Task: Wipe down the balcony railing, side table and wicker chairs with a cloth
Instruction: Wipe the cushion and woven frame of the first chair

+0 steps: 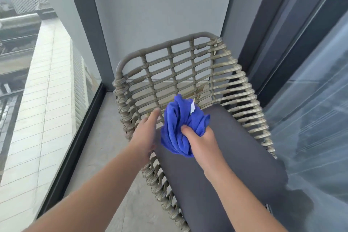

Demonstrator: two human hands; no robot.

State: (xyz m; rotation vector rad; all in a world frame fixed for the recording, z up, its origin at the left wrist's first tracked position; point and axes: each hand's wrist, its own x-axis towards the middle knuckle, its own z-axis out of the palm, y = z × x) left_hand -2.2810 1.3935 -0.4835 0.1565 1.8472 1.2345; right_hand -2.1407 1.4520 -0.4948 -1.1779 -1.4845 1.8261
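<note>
A beige wicker chair (pixel 180 66) with a dark grey seat cushion (pixel 235 156) stands in the balcony corner in front of me. My right hand (pixel 199 139) grips a bunched blue cloth (pixel 178 124) with a white tag, held over the rear left part of the seat near the backrest. My left hand (pixel 146 133) reaches in with straight fingers beside the cloth, at the chair's left wicker side and the cushion's edge. I cannot tell whether its fingertips touch the cloth.
A glass balustrade with a dark frame (pixel 79 133) runs along the left, with buildings far below. A grey wall (pixel 160 5) stands behind the chair. Sliding glass doors (pixel 310 100) close off the right. Grey floor tiles (pixel 113 165) lie between chair and glass.
</note>
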